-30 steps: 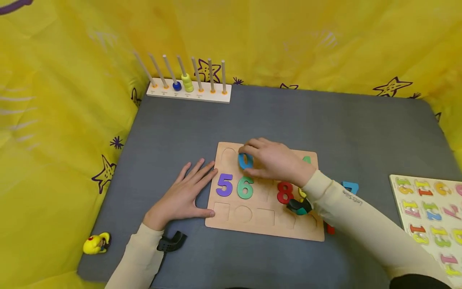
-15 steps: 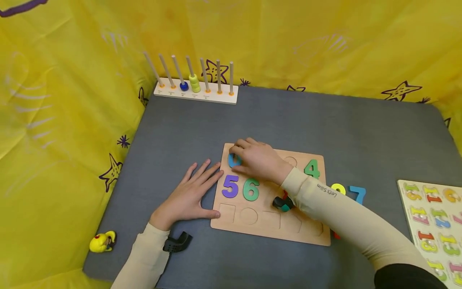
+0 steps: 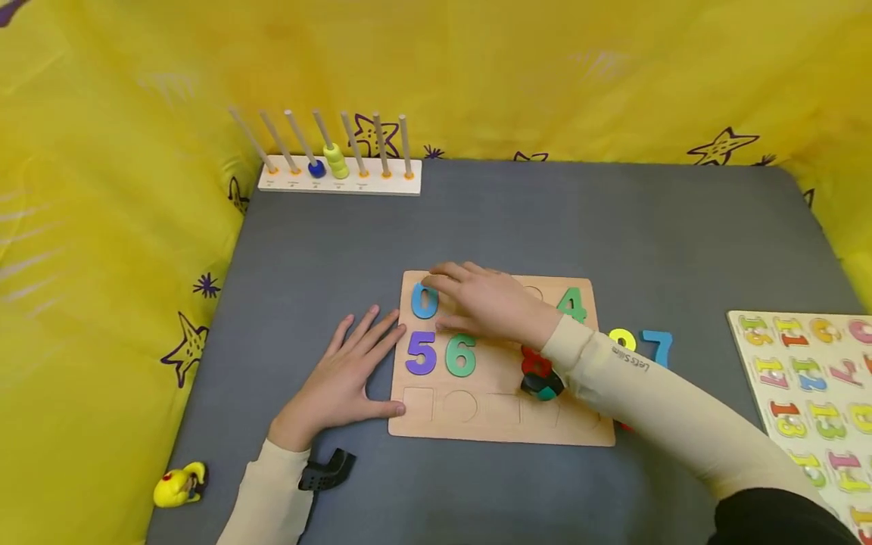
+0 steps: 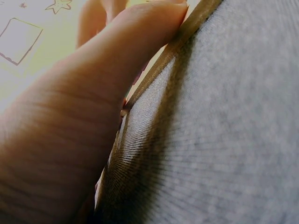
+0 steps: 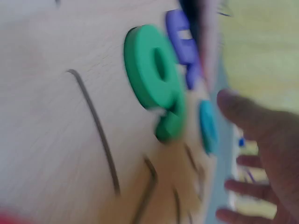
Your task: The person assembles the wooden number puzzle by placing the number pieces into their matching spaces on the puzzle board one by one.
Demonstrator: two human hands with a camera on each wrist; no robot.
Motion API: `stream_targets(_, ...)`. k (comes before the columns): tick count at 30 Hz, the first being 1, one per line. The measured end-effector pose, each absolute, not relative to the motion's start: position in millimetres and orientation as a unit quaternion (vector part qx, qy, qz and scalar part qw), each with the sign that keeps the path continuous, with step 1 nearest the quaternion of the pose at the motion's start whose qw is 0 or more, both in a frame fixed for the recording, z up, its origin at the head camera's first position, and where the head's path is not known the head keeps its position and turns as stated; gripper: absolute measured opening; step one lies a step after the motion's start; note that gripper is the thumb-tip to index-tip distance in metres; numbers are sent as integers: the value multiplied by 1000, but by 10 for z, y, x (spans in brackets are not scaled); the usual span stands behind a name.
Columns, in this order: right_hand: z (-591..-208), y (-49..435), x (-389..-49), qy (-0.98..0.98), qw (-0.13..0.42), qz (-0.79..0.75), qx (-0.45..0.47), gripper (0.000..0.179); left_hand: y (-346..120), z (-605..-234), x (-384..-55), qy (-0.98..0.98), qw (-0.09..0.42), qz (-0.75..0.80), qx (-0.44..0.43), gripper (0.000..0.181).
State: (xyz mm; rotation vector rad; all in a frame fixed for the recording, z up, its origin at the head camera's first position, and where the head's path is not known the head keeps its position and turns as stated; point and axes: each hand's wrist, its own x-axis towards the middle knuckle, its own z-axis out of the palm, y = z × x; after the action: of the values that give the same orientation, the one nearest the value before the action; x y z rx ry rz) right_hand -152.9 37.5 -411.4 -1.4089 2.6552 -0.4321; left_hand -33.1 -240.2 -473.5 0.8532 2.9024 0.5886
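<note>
I am viewing the right hand (image 3: pixel 493 306) hovering over the top row of the wooden board (image 3: pixel 436 381), its thumb and fingers standing well apart and gripping nothing. The blue 0 (image 3: pixel 425 301) is lying at the board's top-left corner, just beside the fingertips. The left hand (image 3: pixel 337 382) is touching the board's left edge, fingers straight and spread. The purple 5 (image 3: pixel 412 353) and green 6 (image 3: pixel 452 356) are lying side by side below.

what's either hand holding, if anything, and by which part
Nothing: the right hand is by the blue 0 but not gripping it, and the left hand rests spread against the board.
</note>
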Motion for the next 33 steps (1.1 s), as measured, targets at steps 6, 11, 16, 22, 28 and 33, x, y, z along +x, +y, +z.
stream_targets(6, -3904, 1284, -1371, 859, 8, -283, -426, 65, -2492, -4640, -261, 946, 14, 186, 265, 116)
stream_targets(11, -4002, 2376, -1146, 873, -59, -369, -313, 83, -2490, -4584, -293, 945, 7, 185, 269, 116)
stream_targets(16, -4325, 3043, -911, 894, -46, -383, -229, 89, -2477, -4570, -305, 944, 6, 194, 266, 116)
stream_targets(22, -4581, 3250, -766, 914, 9, -362, -183, 86, -2424, -4627, -335, 942, 8, 199, 270, 117)
stream_targets(28, -4625, 3297, -657, 920, 16, -346, -180, 85, -2362, -4674, -338, 940, 12, 203, 273, 116)
stream_targets(33, -4622, 3348, -598, 920, 10, -348, -178, 84, -2310, -4666, -342, 938, 14, 210, 276, 114)
